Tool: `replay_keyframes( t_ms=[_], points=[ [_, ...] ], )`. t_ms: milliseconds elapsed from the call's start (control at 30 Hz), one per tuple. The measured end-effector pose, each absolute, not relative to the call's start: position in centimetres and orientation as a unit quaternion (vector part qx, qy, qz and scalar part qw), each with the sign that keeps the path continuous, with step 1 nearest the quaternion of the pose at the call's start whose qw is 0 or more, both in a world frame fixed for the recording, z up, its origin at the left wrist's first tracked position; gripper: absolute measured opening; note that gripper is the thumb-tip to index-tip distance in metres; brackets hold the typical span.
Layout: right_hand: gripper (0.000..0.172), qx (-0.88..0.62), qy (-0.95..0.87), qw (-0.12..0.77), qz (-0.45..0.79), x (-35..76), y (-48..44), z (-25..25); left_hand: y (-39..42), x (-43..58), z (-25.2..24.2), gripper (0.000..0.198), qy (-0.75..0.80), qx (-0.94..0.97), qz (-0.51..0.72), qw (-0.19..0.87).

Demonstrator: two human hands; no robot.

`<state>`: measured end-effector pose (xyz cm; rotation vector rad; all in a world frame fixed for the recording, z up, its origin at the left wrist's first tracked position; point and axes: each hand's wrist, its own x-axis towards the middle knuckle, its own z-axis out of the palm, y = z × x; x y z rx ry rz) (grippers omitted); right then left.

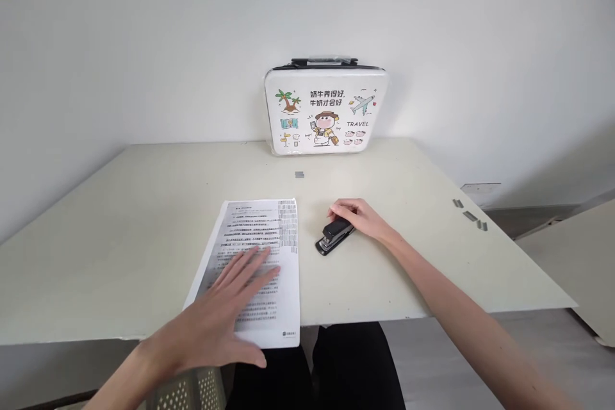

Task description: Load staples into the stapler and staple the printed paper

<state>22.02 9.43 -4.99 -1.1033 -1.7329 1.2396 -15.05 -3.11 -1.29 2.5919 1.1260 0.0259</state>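
My left hand point(230, 307) lies with its fingers spread over a printed sheet of paper point(288, 295), which reaches a little past the table's front edge. Rows of small grey marks point(288, 224) that look like staples run down the sheet's upper right edge. To the right of the paper, a black stapler point(336, 234) sits on the table with its front end pointing toward me and to the left. Around the stapler's rear end, the fingers of my right hand point(358, 214) are closed. Part of that grip is hidden behind the stapler and the hand.
A white cartoon-printed carry case point(327, 112) stands against the wall at the back of the pale table point(144, 205). Strips of staples point(299, 174) lie in front of it. Several more staple strips point(469, 215) sit by the table's right edge.
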Motion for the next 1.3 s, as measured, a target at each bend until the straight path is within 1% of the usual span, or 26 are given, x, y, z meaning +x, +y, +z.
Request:
replay_keyframes(
  t_ms=[67,300,400,533,600,700,733,767,867,900,967,1067,1167,1300],
  points=[
    [0.044,-0.432,-0.669,0.373,0.476,21.8,9.2,-5.0,-4.6,-14.7,-1.9,0.116,0.387,0.911,0.017,0.141],
    [0.042,-0.482,-0.639,0.405,0.441,21.1,7.5,-5.1,-6.7,-10.8,-3.6,0.093,0.400,0.909,0.086,0.080],
    [0.041,-0.497,-0.634,0.413,0.425,20.9,6.9,-5.2,-7.0,-9.5,-3.8,0.085,0.401,0.908,0.096,0.078],
    [0.042,-0.509,-0.637,0.420,0.398,20.7,6.4,-5.3,-7.2,-8.3,-3.8,0.080,0.393,0.909,0.091,0.104],
    [0.042,-0.509,-0.638,0.422,0.394,20.7,6.0,-5.2,-7.2,-8.1,-3.8,0.084,0.389,0.909,0.082,0.126],
    [0.041,-0.519,-0.639,0.415,0.388,21.0,5.5,-5.0,-6.9,-8.1,-3.4,0.103,0.375,0.909,0.068,0.167],
    [0.041,-0.522,-0.641,0.409,0.387,21.2,5.4,-4.8,-6.6,-8.1,-3.2,0.106,0.372,0.908,0.065,0.179],
    [0.041,-0.524,-0.644,0.402,0.386,21.3,5.4,-4.6,-6.1,-8.2,-3.0,0.103,0.373,0.907,0.065,0.187],
    [0.041,-0.527,-0.669,0.378,0.362,20.9,5.8,-3.2,-3.5,-7.9,-2.5,0.080,0.403,0.893,0.095,0.175],
    [0.041,-0.529,-0.684,0.365,0.345,20.6,6.0,-2.7,-2.4,-7.5,-2.5,0.075,0.415,0.888,0.108,0.165],
    [0.044,-0.533,-0.720,0.322,0.306,19.5,6.5,-1.5,-0.1,-6.6,-2.7,0.075,0.427,0.883,0.122,0.151],
    [0.055,-0.541,-0.763,0.232,0.267,17.6,6.7,-0.2,2.5,-5.0,-3.6,0.081,0.419,0.889,0.118,0.144],
    [0.065,-0.557,-0.777,0.152,0.252,16.4,6.3,0.6,3.5,-3.9,-4.5,0.080,0.407,0.895,0.112,0.143],
    [0.069,-0.569,-0.778,0.108,0.244,15.9,5.9,0.9,3.5,-3.5,-5.1,0.075,0.407,0.895,0.120,0.139]
  ],
)
